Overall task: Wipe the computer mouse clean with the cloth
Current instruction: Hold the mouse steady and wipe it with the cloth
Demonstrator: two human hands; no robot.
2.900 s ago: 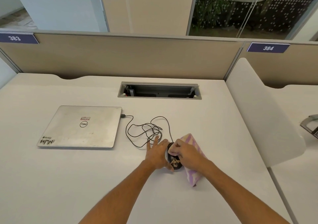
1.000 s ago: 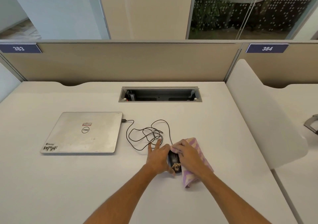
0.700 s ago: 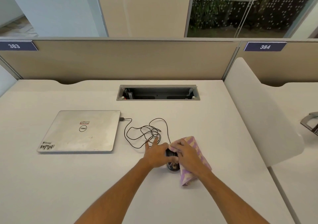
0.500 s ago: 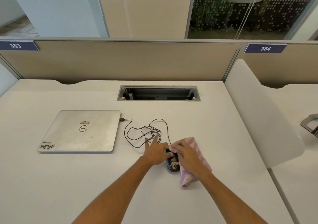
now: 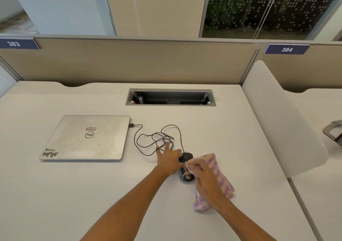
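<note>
A black wired computer mouse [image 5: 186,176] with a pale worn patch on its back lies on the white desk [image 5: 92,194]. My left hand [image 5: 169,160] rests against the mouse's left side, thumb on it and fingers spread over the desk. My right hand [image 5: 203,176] grips a purple and cream checked cloth [image 5: 220,178] and presses a corner of it onto the mouse's right side. The rest of the cloth trails down to the right of my wrist. The mouse's right flank is hidden by the cloth and hand.
The mouse's black cable [image 5: 157,139] lies tangled on the desk and plugs into a shut silver laptop [image 5: 87,139] to the left. A cable tray opening [image 5: 170,97] sits at the back. A white divider panel [image 5: 281,118] bounds the desk on the right.
My right hand with the cloth has slid back along the mouse's right side, baring more of its front. My left hand has stayed against the mouse.
</note>
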